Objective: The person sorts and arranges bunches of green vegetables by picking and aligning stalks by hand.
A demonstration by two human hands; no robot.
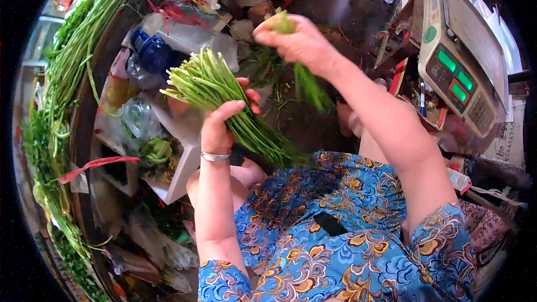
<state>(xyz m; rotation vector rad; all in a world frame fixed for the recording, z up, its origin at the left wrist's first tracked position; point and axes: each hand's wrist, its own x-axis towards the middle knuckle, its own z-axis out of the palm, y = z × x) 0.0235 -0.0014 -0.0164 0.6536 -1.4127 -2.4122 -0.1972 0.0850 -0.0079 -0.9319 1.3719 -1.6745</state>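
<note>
- Left hand (221, 126) grips a bundle of green stems (215, 86), cut ends fanning up and left of its fingers.
- Right hand (299, 42), above and right, pinches a single stem (307, 86) hanging below it.

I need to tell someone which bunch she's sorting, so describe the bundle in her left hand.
Above the blue floral lap, the left hand grips a bundle of green stems. Its cut ends fan up-left; unlike the long beans along the basket rim, it is short and trimmed.

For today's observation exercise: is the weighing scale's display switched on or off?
On. The weighing scale at the right shows lit green display panels.
</note>
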